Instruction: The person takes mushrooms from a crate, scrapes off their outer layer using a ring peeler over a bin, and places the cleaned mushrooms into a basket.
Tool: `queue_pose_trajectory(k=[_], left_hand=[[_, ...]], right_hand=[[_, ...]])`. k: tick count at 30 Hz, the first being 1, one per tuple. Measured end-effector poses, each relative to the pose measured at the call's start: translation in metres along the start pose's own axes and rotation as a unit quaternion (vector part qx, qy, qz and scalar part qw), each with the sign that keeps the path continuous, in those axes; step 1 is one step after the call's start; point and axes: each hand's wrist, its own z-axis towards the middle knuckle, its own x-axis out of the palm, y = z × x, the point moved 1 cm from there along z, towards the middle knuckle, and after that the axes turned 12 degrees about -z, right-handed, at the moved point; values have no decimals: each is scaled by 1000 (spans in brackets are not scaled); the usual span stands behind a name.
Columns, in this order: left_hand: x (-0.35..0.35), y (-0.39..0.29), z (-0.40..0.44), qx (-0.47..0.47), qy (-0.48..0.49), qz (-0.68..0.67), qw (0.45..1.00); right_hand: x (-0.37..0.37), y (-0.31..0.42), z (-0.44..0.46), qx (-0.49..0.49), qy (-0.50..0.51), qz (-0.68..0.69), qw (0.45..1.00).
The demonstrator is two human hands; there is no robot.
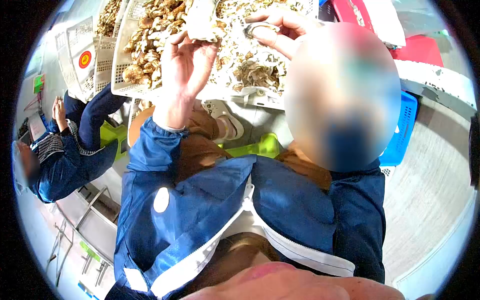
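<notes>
My left hand (189,67) is raised over the near edge of a white crate, palm turned up. Its fingertips are closed at the lower end of a thick whitish piece (202,22) that looks like a mushroom stem. To its right, my right hand (286,31) pinches a small curved piece (263,27), pale with a dark edge, between thumb and finger; its kind is unclear. Below both hands lie pale shavings and scraps (255,67). Brown mushrooms (150,42) are heaped to the left of my left hand. A blurred oval hides my right wrist and forearm.
A white perforated crate (119,60) holds the mushrooms; more crates stand behind it. Another person in dark blue (75,160) sits at the left. Green stools (114,137) are low by the legs. A blue basket (404,132) and a white ledge (440,82) lie at the right.
</notes>
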Motion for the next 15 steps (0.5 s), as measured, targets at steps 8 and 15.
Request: queue_pose_trajectory(k=[8,15], left_hand=[[-9,22,9,23,-85,48,995],[2,28,10,25,-152,168,974]], right_hand=[[-6,-5,-6,80,-67,-18,994],[-12,29,-10,128,-141,-110,975]])
